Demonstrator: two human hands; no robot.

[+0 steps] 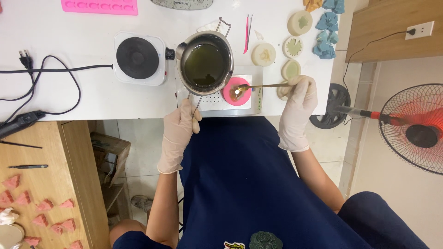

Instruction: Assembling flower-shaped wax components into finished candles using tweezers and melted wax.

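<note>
My gloved left hand (pixel 181 127) grips the handle of a small metal pot (pixel 205 62) of dark greenish liquid, held over a white scale (pixel 221 99). My gloved right hand (pixel 300 94) holds a thin stick (pixel 270 85) whose tip reaches into a round pink mould (pixel 237 92) on the scale. The pot's spout is beside the mould, and a bright spot of liquid shines inside it.
A white single-burner hot plate (pixel 140 58) sits left of the pot, its black cord (pixel 55 69) trailing left. Round cream moulds (pixel 291 47), blue flower pieces (pixel 326 27), pink tweezers (pixel 248 32) and a pink tray (pixel 100 6) lie on the white table. A fan (pixel 413 129) stands right; pink pieces (pixel 41 210) lie on a wooden bench.
</note>
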